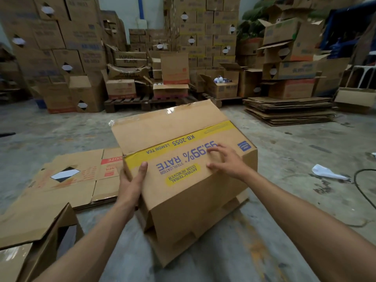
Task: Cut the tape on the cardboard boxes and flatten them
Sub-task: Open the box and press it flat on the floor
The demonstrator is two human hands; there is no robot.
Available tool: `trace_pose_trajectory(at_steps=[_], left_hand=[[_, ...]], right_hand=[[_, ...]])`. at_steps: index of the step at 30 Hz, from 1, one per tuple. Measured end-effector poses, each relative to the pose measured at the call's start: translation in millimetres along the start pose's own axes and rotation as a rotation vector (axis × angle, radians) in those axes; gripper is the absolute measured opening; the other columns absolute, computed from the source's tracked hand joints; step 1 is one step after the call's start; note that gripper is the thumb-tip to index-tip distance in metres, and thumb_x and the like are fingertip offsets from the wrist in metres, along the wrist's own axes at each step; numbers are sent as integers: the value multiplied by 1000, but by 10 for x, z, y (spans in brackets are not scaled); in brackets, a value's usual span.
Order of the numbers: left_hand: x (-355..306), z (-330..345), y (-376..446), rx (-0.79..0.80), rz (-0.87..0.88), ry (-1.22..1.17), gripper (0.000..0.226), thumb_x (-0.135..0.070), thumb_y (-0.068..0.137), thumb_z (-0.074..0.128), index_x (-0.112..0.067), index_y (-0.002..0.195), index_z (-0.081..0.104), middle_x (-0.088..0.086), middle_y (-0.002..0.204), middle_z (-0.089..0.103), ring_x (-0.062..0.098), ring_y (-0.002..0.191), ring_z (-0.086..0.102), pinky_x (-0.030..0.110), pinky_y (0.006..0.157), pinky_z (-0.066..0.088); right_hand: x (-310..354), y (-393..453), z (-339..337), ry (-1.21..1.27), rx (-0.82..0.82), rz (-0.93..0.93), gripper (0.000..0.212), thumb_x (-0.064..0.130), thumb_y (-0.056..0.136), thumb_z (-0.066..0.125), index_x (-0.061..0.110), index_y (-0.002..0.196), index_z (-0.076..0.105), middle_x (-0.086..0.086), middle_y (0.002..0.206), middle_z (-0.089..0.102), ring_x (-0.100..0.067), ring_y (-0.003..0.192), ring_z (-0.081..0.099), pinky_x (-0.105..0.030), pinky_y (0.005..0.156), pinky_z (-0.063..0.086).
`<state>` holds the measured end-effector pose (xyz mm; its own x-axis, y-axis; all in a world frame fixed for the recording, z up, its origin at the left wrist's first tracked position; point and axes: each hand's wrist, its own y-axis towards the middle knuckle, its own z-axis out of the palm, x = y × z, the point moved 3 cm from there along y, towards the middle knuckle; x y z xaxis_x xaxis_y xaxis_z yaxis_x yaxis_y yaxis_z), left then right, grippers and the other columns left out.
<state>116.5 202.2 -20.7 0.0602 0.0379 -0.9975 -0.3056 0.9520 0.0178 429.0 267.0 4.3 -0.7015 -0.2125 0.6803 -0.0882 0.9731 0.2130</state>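
A brown cardboard box (183, 192) with a yellow band and blue print stands tilted on the concrete floor in front of me. My left hand (132, 184) grips its left edge, thumb on the printed face. My right hand (225, 159) rests on that printed face with fingers spread, holding nothing. The box's near end is open, with flaps folded out beneath it. Bits of clear tape cling to its far top corners. No cutter is visible.
A flattened box (77, 180) lies on the floor to the left. An open box (34, 237) sits at bottom left. Flattened cardboard is stacked (289, 110) at right rear. Tall box stacks on pallets line the back. A black cable (364, 192) and white paper scrap (327, 174) lie right.
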Motion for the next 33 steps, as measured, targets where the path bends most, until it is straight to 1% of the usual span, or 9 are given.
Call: trace_pose_trajectory(at_steps=[3,6,8,12,18,21,23,26,33], left_hand=[[-28,-118,238,24,-127,58,78,-75,68,62,-30,131,53,-3,120,68,27,107,65,56,92,51],[-42,-226,448,39,-195,54,79,-79,63,66,-34,127,54,-1,117,68,31,97,65,58,75,55],[2,-264,553,-9,-214,4,85,-74,62,73,-31,132,51,-2,123,66,28,99,64,54,71,54],[45,-315,636,-29,-229,-43,35,-50,90,62,-24,113,63,-6,114,66,15,92,60,33,56,53],[50,-298,827,-46,-238,1,48,-59,89,58,-28,126,61,-8,130,62,29,120,53,54,105,37],[65,-216,742,-36,-182,-76,50,-64,94,43,-27,123,61,-11,105,73,17,88,63,33,73,47],[118,-249,656,-34,-125,-122,58,-69,92,35,-27,124,60,-8,79,72,8,58,62,19,49,42],[241,-298,566,-76,-86,-203,73,-80,85,35,-33,137,56,3,119,70,21,103,69,35,71,55],[-228,-341,443,-305,-227,-168,74,-65,99,18,-10,132,56,11,115,63,27,92,59,35,73,46]], right_hand=[[-311,100,-142,-66,-233,335,82,77,67,66,46,139,42,-6,157,22,-30,147,13,-59,113,16],[-674,107,-277,335,-253,490,126,84,52,70,30,154,19,-5,157,30,-29,141,32,-52,112,31],[-799,122,-287,486,-122,521,115,69,72,70,27,156,5,-2,161,23,-30,142,32,-56,109,30],[-836,330,-330,451,-81,551,89,66,82,62,21,150,27,-5,157,31,-32,141,33,-62,106,32],[-750,690,-318,585,-194,534,96,65,82,63,21,154,15,-8,157,30,-31,138,36,-48,103,34],[-849,712,-214,471,-286,579,102,79,69,62,19,146,34,-7,149,42,-34,135,39,-54,108,35],[-913,658,-186,377,-369,547,93,90,54,58,24,121,56,-2,129,59,-32,121,50,-56,105,38],[-903,445,-200,423,-490,475,71,85,52,66,23,87,58,5,97,66,-23,96,60,-54,98,43],[-734,-180,-407,563,-620,446,45,53,72,79,12,85,66,4,83,67,-19,82,61,-40,80,50]])
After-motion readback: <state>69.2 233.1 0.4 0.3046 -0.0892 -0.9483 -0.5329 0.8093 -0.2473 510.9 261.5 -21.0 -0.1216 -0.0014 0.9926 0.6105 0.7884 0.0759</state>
